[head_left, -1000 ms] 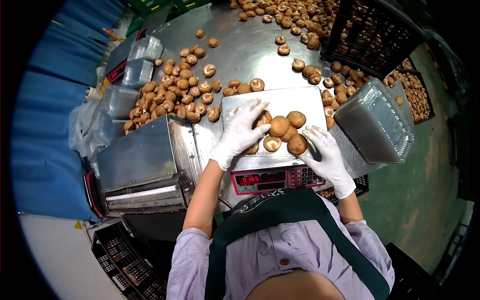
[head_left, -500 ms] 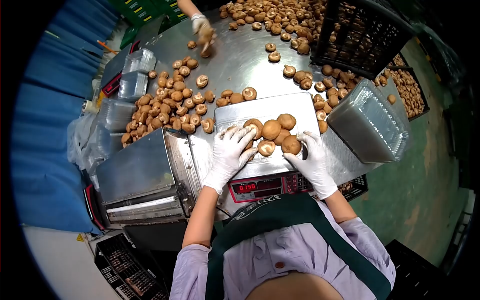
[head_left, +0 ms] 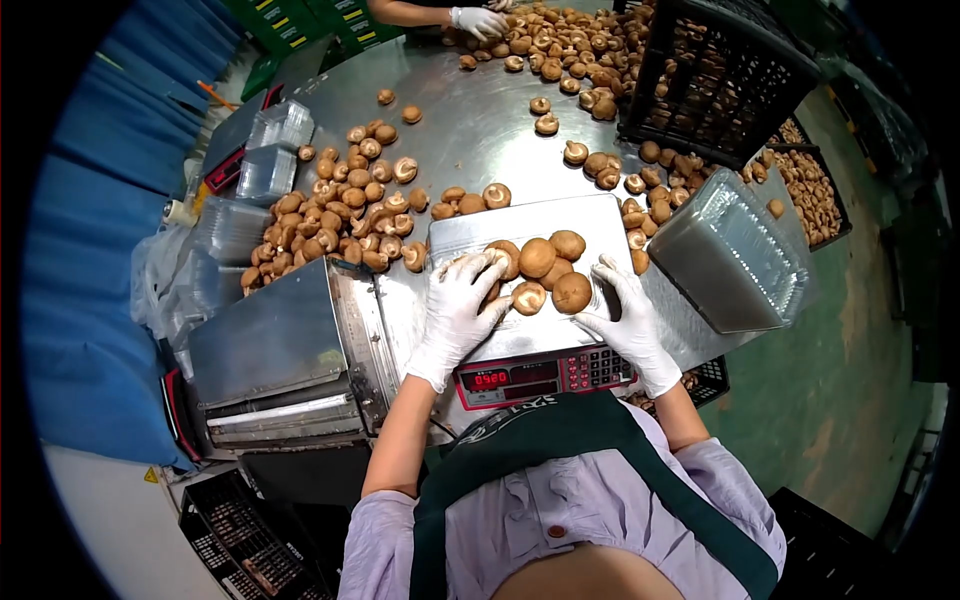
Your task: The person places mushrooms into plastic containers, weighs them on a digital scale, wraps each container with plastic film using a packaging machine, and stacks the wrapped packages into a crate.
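Note:
Several brown mushrooms (head_left: 537,257) lie in a clear tray, hard to make out, on the metal plate of a scale (head_left: 600,215). The scale's red display is lit. My left hand (head_left: 457,310), in a white glove, rests at the left side of the mushrooms, its fingers curved over the left ones and partly hiding them. On the right, my gloved right hand (head_left: 630,320) has its fingers and thumb spread beside the rightmost mushroom, with a small gap between them.
Loose mushrooms (head_left: 340,205) are heaped left of the scale, and a bigger pile (head_left: 590,45) lies at the back. A black crate (head_left: 710,85) leans at the back right. Stacked clear trays (head_left: 730,260) stand at right. Another person's gloved hand (head_left: 480,22) is at the far pile.
The right hand has opened a little away from the mushrooms. The other person's hand came in with mushrooms, released them at the left heap and moved to the far pile. The display reading changed.

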